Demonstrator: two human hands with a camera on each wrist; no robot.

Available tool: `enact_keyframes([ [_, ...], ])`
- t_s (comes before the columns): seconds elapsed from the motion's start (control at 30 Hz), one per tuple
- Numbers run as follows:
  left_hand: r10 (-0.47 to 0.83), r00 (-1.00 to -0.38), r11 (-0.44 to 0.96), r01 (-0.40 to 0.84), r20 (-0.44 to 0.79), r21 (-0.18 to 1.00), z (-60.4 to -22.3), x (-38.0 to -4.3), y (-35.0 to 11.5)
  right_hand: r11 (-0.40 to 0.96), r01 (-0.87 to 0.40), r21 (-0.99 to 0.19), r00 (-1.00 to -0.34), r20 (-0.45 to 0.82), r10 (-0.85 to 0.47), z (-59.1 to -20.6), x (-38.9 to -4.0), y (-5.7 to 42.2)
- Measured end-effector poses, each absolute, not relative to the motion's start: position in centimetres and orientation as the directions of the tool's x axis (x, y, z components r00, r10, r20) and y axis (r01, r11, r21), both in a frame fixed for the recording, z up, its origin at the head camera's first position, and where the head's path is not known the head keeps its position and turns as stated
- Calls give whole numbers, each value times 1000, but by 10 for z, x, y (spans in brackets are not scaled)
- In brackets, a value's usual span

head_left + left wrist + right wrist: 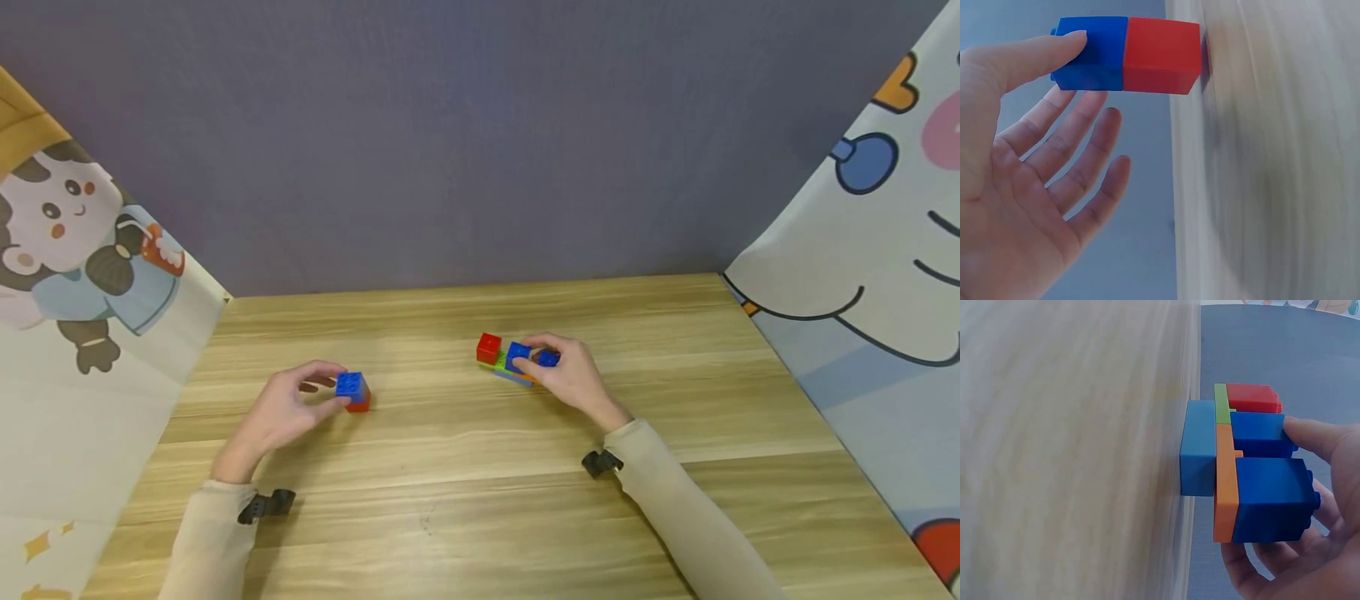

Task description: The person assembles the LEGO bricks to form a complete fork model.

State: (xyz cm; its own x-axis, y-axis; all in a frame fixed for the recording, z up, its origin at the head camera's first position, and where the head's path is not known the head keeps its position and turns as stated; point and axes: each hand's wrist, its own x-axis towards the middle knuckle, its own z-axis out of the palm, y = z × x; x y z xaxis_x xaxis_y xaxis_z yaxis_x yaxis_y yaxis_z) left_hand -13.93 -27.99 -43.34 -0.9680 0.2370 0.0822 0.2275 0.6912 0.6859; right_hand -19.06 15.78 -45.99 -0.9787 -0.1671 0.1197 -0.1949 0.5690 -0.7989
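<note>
My left hand (288, 408) pinches a blue building block (1094, 53) between thumb and fingers. That block sits on a red block (1162, 55), and together they stand upright on the table as a short tower. To the right, my right hand (573, 375) holds the middle blue block (1260, 433) of a built piece, thumb on its near face. Its base is a light blue block (1199, 449), topped by a thin green plate (1221, 403) and an orange plate (1225, 487). A red block (489, 347) stands on the green end, another blue block (1272, 500) on the orange end.
The wood-grain table (450, 517) ends at a grey back panel (465, 150). Cartoon-printed panels flank it at the left (90, 250) and right (862, 275). Each sleeve carries a small black wrist camera (266, 506).
</note>
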Motion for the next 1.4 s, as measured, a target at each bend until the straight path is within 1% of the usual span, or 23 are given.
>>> enact_keyframes([
  [0.2,207,-975,688,206,83,696,-431,-141,-267,571,-181,-800,-980,100,-171,-460,-191,157],
  [0.5,241,-967,663,222,77,714,-434,-149,-234,566,-171,-807,-982,92,-166,-461,-191,158],
  [0.73,239,-966,649,231,94,725,-439,-149,-213,558,-174,-811,-981,92,-172,-462,-191,158],
  [1.4,324,-942,626,280,84,728,-440,-157,-154,565,-171,-807,-982,93,-165,-461,-192,159],
])
